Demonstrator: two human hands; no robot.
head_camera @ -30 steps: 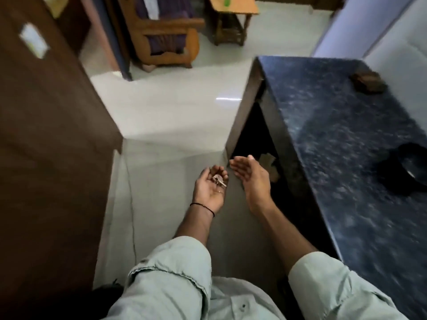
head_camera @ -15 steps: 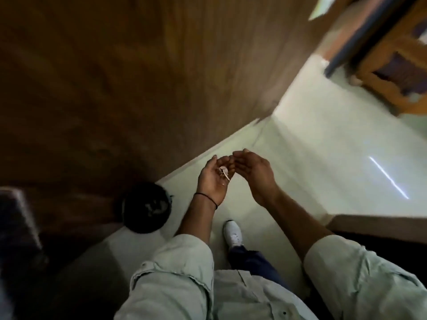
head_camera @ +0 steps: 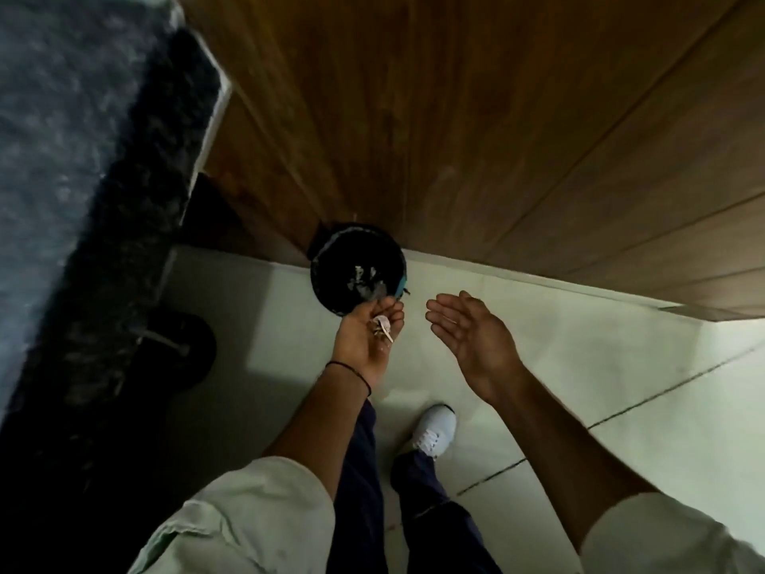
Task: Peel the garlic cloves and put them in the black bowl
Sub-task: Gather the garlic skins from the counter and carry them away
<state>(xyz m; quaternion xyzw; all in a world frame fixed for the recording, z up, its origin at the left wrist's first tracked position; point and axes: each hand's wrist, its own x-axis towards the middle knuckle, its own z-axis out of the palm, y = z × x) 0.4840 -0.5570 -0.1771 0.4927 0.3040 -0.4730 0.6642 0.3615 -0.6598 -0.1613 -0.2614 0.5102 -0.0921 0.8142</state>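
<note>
Garlic skins (head_camera: pixel 381 327) sit in the cupped left hand (head_camera: pixel 363 345), now arrived over the floor bin (head_camera: pixel 335 265). Right hand (head_camera: pixel 467 331) has parted, spread flat, empty. Probably peel disposal; black bowl unseen.

Left hand (head_camera: pixel 364 343) carries garlic peels (head_camera: pixel 381 325) over the bin (head_camera: pixel 331 258); right hand (head_camera: pixel 467 335) has parted.

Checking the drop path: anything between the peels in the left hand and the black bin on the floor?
Nothing visible. The left hand cups the garlic peels right by the near rim of the black bin, whose top is open. The right hand is open, off to the side.
</note>
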